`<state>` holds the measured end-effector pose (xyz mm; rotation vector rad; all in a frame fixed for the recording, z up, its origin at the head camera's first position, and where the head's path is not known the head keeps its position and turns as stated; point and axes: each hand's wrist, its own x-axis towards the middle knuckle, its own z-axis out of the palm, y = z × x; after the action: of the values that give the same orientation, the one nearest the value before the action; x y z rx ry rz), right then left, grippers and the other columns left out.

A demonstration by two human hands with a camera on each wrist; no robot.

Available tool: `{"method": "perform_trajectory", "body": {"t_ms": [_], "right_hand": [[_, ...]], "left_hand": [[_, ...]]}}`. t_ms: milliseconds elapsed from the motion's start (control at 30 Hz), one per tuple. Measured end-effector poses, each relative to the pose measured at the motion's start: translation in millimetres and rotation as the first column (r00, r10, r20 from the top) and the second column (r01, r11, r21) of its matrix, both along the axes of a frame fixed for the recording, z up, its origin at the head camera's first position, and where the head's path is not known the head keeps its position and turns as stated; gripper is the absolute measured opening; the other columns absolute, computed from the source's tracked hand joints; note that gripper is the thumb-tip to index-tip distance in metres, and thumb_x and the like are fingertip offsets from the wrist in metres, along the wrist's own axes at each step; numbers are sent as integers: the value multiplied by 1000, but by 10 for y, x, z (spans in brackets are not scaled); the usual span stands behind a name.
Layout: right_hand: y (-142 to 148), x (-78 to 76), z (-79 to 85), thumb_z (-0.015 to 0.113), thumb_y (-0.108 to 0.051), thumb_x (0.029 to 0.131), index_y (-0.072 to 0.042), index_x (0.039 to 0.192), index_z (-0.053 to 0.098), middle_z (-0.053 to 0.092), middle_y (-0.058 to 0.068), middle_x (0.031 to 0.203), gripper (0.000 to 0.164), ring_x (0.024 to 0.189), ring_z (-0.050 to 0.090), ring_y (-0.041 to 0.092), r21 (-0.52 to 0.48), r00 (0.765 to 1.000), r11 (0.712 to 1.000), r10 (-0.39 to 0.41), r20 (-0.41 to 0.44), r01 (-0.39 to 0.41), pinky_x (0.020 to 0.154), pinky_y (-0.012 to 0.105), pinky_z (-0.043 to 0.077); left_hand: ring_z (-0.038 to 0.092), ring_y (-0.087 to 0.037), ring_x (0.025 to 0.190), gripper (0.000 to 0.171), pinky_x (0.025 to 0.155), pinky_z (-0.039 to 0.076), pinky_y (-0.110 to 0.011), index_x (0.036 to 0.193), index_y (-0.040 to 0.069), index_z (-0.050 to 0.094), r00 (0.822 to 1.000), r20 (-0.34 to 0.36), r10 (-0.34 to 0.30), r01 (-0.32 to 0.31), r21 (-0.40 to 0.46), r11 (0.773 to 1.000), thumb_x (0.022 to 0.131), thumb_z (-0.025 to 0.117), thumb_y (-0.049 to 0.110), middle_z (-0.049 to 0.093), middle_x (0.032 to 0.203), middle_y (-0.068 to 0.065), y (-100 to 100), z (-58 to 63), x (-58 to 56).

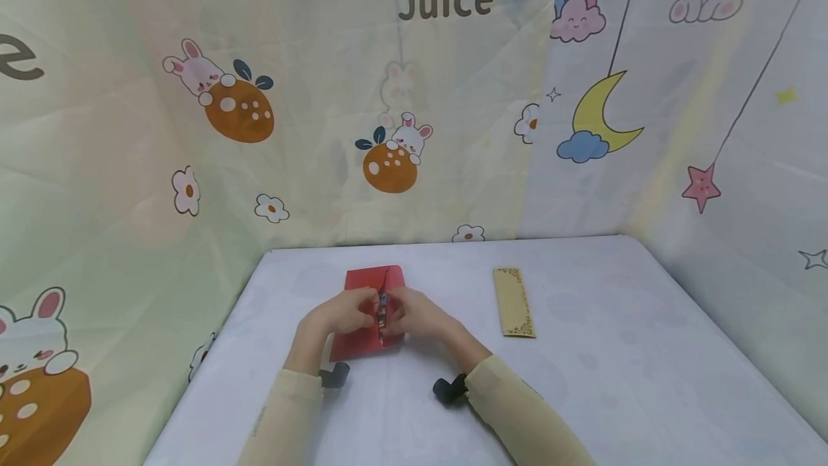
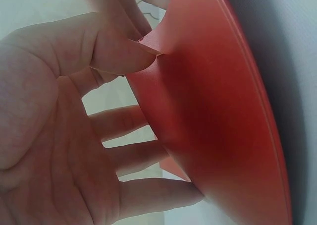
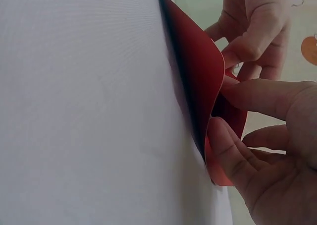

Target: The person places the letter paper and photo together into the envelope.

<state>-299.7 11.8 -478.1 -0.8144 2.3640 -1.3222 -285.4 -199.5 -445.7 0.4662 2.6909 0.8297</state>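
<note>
A red paper envelope is at the middle-left of the white table, its opening spread between both hands. My left hand pinches the edge of the opening on the left; in the left wrist view the thumb lies on the red paper, with fingers behind it. My right hand holds the other edge; in the right wrist view its thumb and a finger pinch the red paper. Within the gap shows a narrow strip of multicoloured print, whose kind I cannot tell.
Right of the hands lies a flat gold-tan rectangular card with ornamented corners. The white-covered table is bounded by printed cloth curtains at the back and sides. Dark cameras are strapped to both wrists.
</note>
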Motion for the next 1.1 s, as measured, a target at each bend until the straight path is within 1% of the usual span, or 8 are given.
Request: {"method": "perform_trajectory", "body": {"t_ms": [100,200,267,367,567,767,900,1100], "right_hand": [[30,-5,17,83,-7,85,-4,133,60,68,14,117,53,91,72,16,12,1000,1000,-13,-28,13,81,33,60],[66,-8,46,82,-11,87,-5,144,55,65,12,131,64,111,66,21,55,996,998,-31,-89,36,96,41,57],[104,-12,78,82,-14,87,-7,151,50,60,11,143,72,126,59,25,76,992,996,-45,-120,54,104,47,53],[175,-29,130,82,-17,88,-9,156,44,52,10,153,79,138,51,29,80,990,993,-72,-121,82,110,51,49],[318,-68,209,82,-25,89,-13,157,44,46,9,160,78,143,49,36,99,981,981,-159,-112,170,109,56,50],[434,-130,211,81,-28,90,-18,156,47,41,8,165,74,151,40,34,110,964,962,-237,-122,250,115,60,42],[530,-173,205,80,-30,91,-18,155,48,39,9,166,73,155,34,34,121,948,945,-287,-140,304,118,62,36],[677,-213,206,78,-31,92,-16,156,47,36,11,167,72,156,30,36,125,940,934,-321,-117,335,121,63,31]], "left_hand": [[59,-19,94,17,78,50,-37,102,17,61,1000,2,1,-1,-3,1000,91,72,9,62,94,0,3,4,3],[59,-19,96,18,79,51,-37,104,17,62,1000,12,10,-10,-3,1000,91,73,10,63,95,0,0,4,10],[59,-19,97,18,80,52,-37,104,17,62,1000,19,18,-17,-2,1000,91,73,11,63,96,0,-2,6,11],[59,-20,99,18,81,53,-37,104,19,62,999,28,35,-35,-1,999,91,73,12,63,97,1,1,11,9],[58,-19,102,21,82,54,-38,102,21,61,998,29,57,-57,-6,998,90,76,13,63,100,1,7,7,12],[58,-20,103,21,82,56,-38,103,21,62,997,34,71,-71,-12,997,90,77,15,63,101,1,17,12,20],[58,-21,103,22,80,56,-37,104,20,62,997,38,73,-73,-8,997,89,77,15,63,101,1,21,21,25],[58,-21,102,22,77,55,-36,102,22,61,997,42,69,-70,8,998,89,77,13,63,100,1,10,29,22]]}}
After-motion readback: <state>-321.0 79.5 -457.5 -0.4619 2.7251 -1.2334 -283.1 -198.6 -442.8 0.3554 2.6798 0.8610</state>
